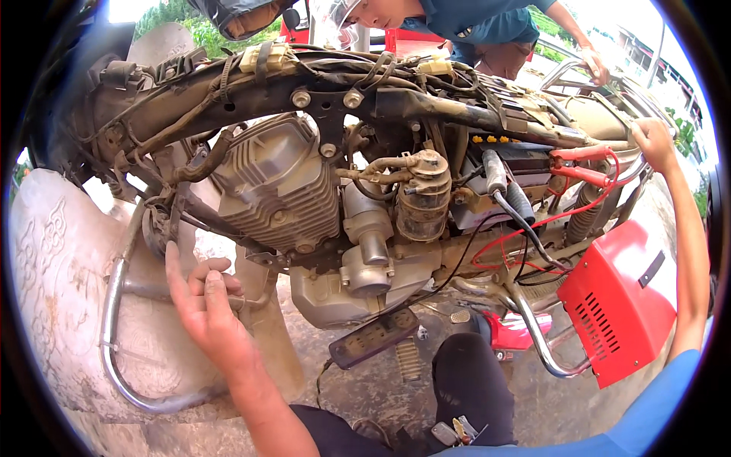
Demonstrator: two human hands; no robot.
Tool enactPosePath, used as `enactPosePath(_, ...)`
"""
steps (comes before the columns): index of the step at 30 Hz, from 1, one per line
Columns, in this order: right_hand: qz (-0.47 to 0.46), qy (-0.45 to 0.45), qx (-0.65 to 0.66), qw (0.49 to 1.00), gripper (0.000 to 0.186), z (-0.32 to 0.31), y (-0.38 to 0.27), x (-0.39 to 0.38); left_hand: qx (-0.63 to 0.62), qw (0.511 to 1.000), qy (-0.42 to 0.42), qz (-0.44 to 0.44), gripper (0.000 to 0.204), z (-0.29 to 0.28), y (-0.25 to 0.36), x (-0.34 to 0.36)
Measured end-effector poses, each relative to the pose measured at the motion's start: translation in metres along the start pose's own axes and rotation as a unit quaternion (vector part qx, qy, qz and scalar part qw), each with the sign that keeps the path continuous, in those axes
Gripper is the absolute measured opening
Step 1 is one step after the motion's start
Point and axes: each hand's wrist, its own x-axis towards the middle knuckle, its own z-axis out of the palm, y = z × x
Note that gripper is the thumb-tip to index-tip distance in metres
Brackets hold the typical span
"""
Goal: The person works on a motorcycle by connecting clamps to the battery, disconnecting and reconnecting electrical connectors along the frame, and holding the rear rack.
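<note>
A dusty motorcycle, stripped to its frame (251, 97), stands before me with its engine (278, 183) exposed. My left hand (209, 305) is open, index finger stretched up just below a round, dirty part (158, 228), perhaps the horn; whether they touch I cannot tell. Its other fingers are partly curled and hold nothing. At the right, my right hand (655, 143) is closed on the rear rail, fingertips partly hidden. Near that arm, a red clamp (582, 166) and a black-handled clamp (506, 190) sit at the battery (529, 164). Their cables run to a red vented box (620, 305).
Another person (472, 30) leans over the far side, one hand (594, 65) at the rear rack. A chrome crash bar (114, 320) curves at the left. Below the engine lies a power strip (373, 337) with a black cable. Keys (457, 433) hang by my leg.
</note>
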Motion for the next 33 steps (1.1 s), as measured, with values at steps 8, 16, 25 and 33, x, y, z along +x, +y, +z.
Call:
enactPosePath(8,0.068,-0.053,-0.016,0.996,0.037,-0.02,-0.026,-0.003,0.017,0.999,-0.026,-0.015,0.057,0.004,-0.007,0.001)
enactPosePath(16,0.065,-0.056,-0.029,0.996,0.034,-0.006,-0.031,0.007,0.022,0.999,-0.036,-0.032,0.057,-0.013,-0.039,0.019)
enactPosePath(25,0.0,-0.023,-0.042,0.999,0.041,-0.009,-0.014,0.004,0.034,0.997,-0.06,-0.04,0.058,-0.017,-0.026,0.011)
enactPosePath(33,0.134,-0.086,0.011,0.987,0.04,-0.025,-0.031,-0.004,0.034,0.994,-0.088,-0.061,0.054,0.003,-0.03,0.001)
